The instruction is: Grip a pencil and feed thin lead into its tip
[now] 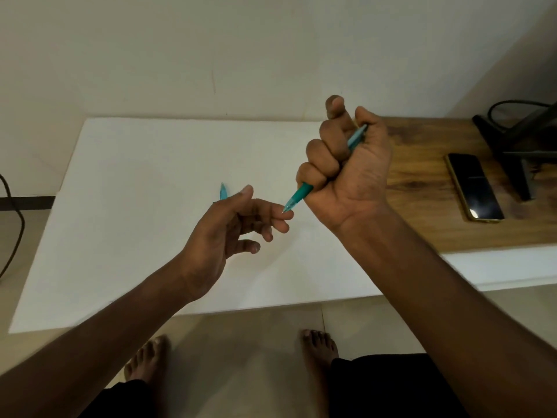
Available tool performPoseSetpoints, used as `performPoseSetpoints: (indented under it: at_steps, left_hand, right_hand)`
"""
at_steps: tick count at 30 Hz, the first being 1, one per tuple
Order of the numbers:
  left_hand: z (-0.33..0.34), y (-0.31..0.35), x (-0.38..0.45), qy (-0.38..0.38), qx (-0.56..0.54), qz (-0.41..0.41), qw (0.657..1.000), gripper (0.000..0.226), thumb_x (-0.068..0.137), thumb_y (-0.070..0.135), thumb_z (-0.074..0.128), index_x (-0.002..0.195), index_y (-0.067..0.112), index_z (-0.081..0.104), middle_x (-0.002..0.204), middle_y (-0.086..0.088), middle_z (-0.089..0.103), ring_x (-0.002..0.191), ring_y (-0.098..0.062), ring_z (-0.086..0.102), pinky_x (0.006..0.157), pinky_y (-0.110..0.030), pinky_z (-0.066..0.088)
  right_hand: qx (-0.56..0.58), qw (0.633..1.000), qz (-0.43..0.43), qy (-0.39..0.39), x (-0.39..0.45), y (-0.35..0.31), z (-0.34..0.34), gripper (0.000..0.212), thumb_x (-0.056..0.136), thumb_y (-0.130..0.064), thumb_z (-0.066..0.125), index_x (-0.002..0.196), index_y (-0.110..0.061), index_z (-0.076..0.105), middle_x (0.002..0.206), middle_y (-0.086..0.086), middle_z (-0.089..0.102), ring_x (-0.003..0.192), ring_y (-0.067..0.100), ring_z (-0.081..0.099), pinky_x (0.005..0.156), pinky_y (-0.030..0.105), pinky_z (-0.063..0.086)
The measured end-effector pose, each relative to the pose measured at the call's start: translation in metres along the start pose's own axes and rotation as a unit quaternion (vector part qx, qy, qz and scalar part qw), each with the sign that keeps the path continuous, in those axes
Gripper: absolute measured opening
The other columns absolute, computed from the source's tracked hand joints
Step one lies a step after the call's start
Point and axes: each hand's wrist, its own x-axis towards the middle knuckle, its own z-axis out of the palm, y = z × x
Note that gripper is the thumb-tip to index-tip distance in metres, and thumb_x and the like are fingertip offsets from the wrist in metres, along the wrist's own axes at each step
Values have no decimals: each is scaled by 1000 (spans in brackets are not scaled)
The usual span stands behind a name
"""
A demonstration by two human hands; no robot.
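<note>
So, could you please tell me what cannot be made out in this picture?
- Pen middle: head view, hidden inside the right hand.
- Cap lower end: behind the left hand thumb.
- Stand: cut off by the right edge.
- Phone screen: dark.

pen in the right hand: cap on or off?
Off. The pen gripped in the right hand shows a bare tip, and the cap sits behind the left hand.
</note>
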Motion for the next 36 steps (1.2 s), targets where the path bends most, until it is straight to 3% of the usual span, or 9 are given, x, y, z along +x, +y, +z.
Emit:
performPoseSetpoints:
  at_steps: [4,8,11,17,19,23,25,30,36]
  left_hand:
    - [-1,-1,1,-2,2,-6,1000,64,89,69,42,101,21,84,103,-6,78,82,-12,63,71,-31,49]
    - [0,-3,1,-6,6,-7,1000,61,91,67,45,102,21,84,101,-4,78,81,-10,64,68,-26,51]
    - [0,-3,1,-1,9,-5,1000,56,98,59,43,101,21,84,101,-5,79,81,-10,65,66,-25,52]
    - [2,-4,1,0,19,9,1000,50,100,51,41,97,25,84,100,-3,79,81,-10,66,65,-23,53]
    - [2,-3,1,2,18,5,1000,50,100,52,40,95,27,83,102,-3,79,81,-10,66,66,-25,53]
    - [2,-3,2,-4,-5,-34,999,59,97,61,39,103,21,82,109,-7,78,82,-12,65,70,-30,50]
    - [2,-4,3,-6,-14,-49,999,65,95,63,38,109,17,80,112,-9,78,82,-14,66,71,-31,50]
    - [1,-6,4,-18,-18,-57,998,69,95,66,35,111,18,81,110,-6,77,82,-13,64,71,-31,49]
    - [0,-6,4,-17,-9,-56,998,68,95,66,35,112,17,81,110,-6,77,82,-13,65,70,-29,50]
  right_hand:
    - [29,999,-14,-12,0,-1,2,37,109,-28,22,92,-17,53,54,-6,15,40,7,11,33,13,22]
    - [47,999,-5,-26,-1,-2,4,40,110,-32,20,93,-16,52,54,-6,15,40,7,11,32,14,21]
    - [19,1000,-11,-18,-2,-3,6,34,108,-25,21,88,-18,47,54,-5,14,40,7,11,34,14,21]
    - [-48,998,-26,-27,-3,-4,8,36,109,-28,19,89,-17,47,52,-5,17,40,9,12,38,12,22]
    - [-103,994,-34,-23,-4,-6,11,34,109,-24,19,88,-17,45,48,-6,22,40,10,12,40,12,21]
    - [-141,985,-48,-90,-10,-5,16,37,110,-31,17,95,-13,46,51,-4,19,36,8,17,41,13,24]
    - [-156,983,-59,-74,-11,-1,18,35,111,-27,16,90,-14,42,53,-3,18,37,8,16,42,12,24]
    - [-83,994,-38,-65,-6,-7,15,34,109,-28,19,94,-16,47,54,-4,17,39,9,14,40,13,21]
    - [-108,992,-28,-62,-5,-7,12,32,107,-24,18,95,-16,47,54,-4,17,40,11,12,43,14,18]
